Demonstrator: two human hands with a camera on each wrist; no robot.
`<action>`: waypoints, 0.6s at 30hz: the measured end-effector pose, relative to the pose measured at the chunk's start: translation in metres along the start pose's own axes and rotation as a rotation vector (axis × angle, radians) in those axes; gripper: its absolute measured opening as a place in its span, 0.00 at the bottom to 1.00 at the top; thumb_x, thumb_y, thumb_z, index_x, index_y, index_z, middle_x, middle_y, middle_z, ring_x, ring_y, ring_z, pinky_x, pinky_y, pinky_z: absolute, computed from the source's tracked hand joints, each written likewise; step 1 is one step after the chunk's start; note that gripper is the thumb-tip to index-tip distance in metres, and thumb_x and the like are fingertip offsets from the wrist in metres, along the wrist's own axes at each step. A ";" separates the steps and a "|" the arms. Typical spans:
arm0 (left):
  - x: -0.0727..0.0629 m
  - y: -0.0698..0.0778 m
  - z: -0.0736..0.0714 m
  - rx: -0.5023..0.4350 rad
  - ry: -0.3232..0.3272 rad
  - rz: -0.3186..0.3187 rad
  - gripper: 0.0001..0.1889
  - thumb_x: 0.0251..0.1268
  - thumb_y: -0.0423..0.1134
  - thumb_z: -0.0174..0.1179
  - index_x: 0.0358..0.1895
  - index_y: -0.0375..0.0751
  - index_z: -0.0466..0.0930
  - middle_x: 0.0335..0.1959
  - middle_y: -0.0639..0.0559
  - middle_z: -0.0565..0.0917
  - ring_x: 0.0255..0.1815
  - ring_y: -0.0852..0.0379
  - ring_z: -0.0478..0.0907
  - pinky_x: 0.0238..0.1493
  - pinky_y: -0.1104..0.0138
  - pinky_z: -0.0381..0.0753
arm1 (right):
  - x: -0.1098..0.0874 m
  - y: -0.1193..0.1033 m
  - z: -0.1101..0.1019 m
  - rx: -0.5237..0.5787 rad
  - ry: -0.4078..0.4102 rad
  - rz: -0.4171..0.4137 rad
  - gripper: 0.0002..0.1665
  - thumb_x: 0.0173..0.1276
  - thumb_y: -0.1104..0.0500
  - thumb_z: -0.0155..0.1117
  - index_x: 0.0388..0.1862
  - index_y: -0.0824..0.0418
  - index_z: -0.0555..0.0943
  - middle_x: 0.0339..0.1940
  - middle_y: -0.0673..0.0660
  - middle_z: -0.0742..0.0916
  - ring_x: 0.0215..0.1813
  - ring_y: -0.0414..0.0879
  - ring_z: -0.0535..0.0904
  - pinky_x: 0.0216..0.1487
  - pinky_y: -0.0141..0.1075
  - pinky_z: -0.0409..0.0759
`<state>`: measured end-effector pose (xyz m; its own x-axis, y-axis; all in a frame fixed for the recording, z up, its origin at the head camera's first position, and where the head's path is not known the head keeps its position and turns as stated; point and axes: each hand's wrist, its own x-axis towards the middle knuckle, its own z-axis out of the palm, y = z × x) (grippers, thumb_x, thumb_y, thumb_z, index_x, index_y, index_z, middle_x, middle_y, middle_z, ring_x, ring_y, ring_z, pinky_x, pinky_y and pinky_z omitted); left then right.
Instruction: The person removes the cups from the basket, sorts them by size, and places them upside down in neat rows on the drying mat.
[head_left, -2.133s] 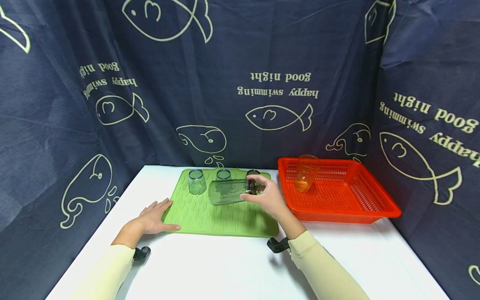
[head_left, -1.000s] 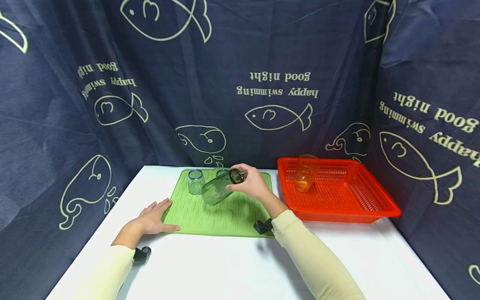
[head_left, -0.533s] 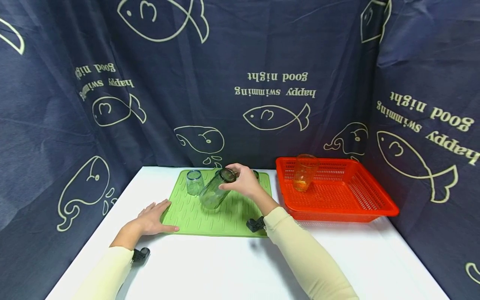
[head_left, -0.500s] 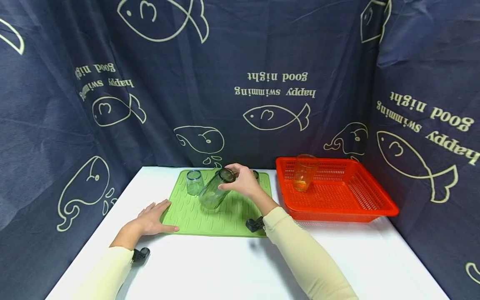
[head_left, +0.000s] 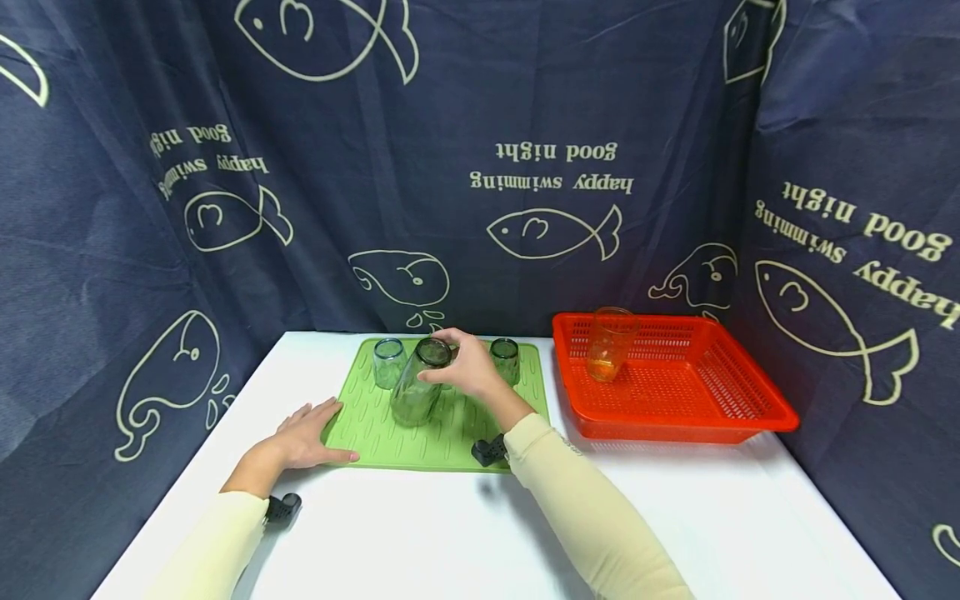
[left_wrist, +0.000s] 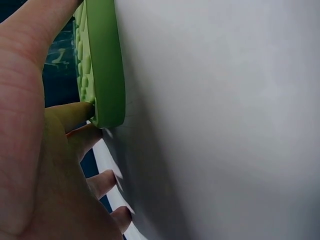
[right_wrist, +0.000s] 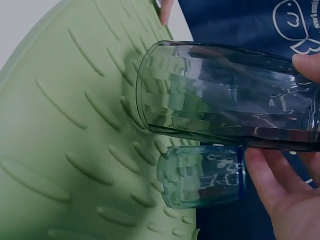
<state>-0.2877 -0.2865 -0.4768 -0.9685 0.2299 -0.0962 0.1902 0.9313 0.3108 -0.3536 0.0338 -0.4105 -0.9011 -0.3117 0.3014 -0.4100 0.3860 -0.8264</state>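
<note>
My right hand [head_left: 468, 367] grips a tall grey-green drinking glass [head_left: 415, 393] by its dark, narrow base end. In the right wrist view the glass's wide rim faces the green drying mat [right_wrist: 95, 145]; whether they touch I cannot tell. Fingers spread, my left hand [head_left: 303, 437] rests at the mat's left edge. Behind the held glass stands a small blue-ended glass [head_left: 388, 367], narrow end up. A dark-topped small glass [head_left: 506, 360] is at the mat's back right. Another small glass between them is mostly hidden by my right hand.
A red plastic basket [head_left: 675, 429] sits right of the mat, with an amber-tinted tall glass [head_left: 611, 342] leaning in its left part. A dark fish-print curtain [head_left: 555, 292] borders the white table [head_left: 420, 533] at the back and sides.
My right hand has moved left with the tall glass. The glass has swung from lying nearly sideways to steeply tilted, rim down. The left hand has stayed put.
</note>
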 end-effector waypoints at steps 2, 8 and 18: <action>0.001 0.000 0.000 0.001 0.002 0.002 0.61 0.49 0.71 0.71 0.77 0.30 0.59 0.79 0.30 0.60 0.77 0.18 0.51 0.74 0.27 0.51 | 0.001 0.001 0.004 0.014 0.009 0.003 0.40 0.48 0.55 0.87 0.62 0.54 0.82 0.54 0.54 0.88 0.41 0.44 0.83 0.39 0.32 0.82; 0.002 0.000 -0.001 0.001 0.005 0.001 0.61 0.49 0.71 0.71 0.78 0.31 0.59 0.79 0.30 0.60 0.77 0.18 0.50 0.75 0.27 0.50 | 0.003 0.001 0.012 0.009 0.006 0.013 0.40 0.49 0.52 0.87 0.63 0.51 0.82 0.57 0.52 0.87 0.51 0.50 0.84 0.47 0.35 0.84; 0.001 -0.002 0.000 -0.003 0.003 0.005 0.61 0.49 0.70 0.71 0.78 0.31 0.59 0.79 0.30 0.60 0.77 0.18 0.50 0.74 0.27 0.51 | 0.001 0.000 0.022 -0.004 0.010 0.019 0.41 0.46 0.48 0.89 0.61 0.50 0.83 0.56 0.51 0.87 0.50 0.47 0.85 0.42 0.32 0.84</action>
<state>-0.2891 -0.2875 -0.4776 -0.9681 0.2332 -0.0917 0.1941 0.9292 0.3144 -0.3519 0.0143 -0.4208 -0.9100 -0.2956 0.2908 -0.3937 0.3955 -0.8298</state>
